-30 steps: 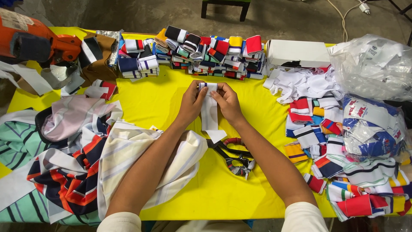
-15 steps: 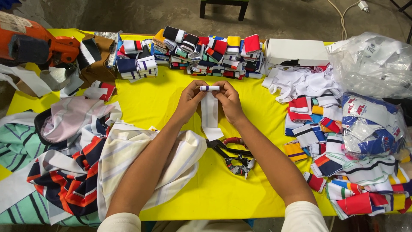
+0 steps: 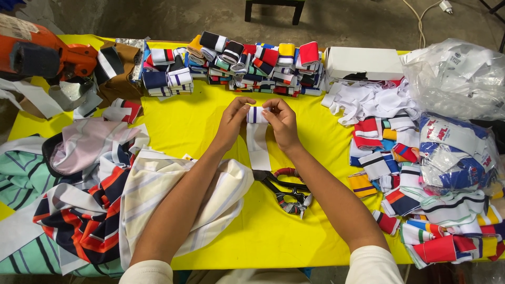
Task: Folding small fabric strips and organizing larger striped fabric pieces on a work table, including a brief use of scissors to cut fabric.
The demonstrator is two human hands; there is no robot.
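Note:
A white knit strip [image 3: 258, 142] with a dark stripe at its end lies on the yellow table [image 3: 189, 121], its far end rolled into a small roll. My left hand [image 3: 232, 120] grips the roll's left side and my right hand [image 3: 281, 122] grips its right side. The strip's loose tail runs back toward me between my forearms.
Rows of rolled striped strips [image 3: 247, 63] line the far edge beside a white box [image 3: 363, 62]. Scissors [image 3: 286, 189] lie under my right forearm. Loose striped strips [image 3: 421, 184] and plastic bags [image 3: 457, 73] fill the right. Striped garments [image 3: 105, 194] cover the left; an orange tool [image 3: 47, 55] sits far left.
The strip's far end has been rolled up further toward me; the flat tail is shorter. Both hands stay on the roll.

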